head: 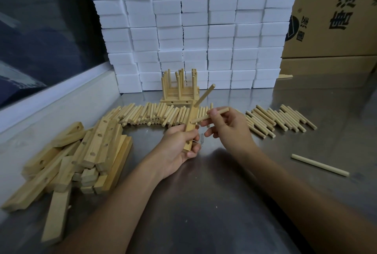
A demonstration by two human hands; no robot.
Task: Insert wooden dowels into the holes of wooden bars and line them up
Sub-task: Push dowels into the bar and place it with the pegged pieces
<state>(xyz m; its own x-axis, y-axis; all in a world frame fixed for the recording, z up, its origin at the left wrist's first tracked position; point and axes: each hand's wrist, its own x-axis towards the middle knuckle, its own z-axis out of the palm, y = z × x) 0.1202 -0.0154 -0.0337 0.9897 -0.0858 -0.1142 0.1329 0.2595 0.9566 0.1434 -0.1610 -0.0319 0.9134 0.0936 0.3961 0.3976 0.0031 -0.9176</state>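
- At frame centre, the left hand [179, 143] grips a wooden bar [190, 126] near its lower end, holding it upright above the steel table [204, 202].
- One dowel [204, 95] juts from the bar's top, angled up right.
- The right hand [228, 127] pinches a second dowel [210, 116], its tip at the bar's side.
- Loose dowels [155, 114] lie in a row behind; spare bars [81, 155] are piled at left.
- Finished bars [179, 88] stand before white boxes [193, 29].
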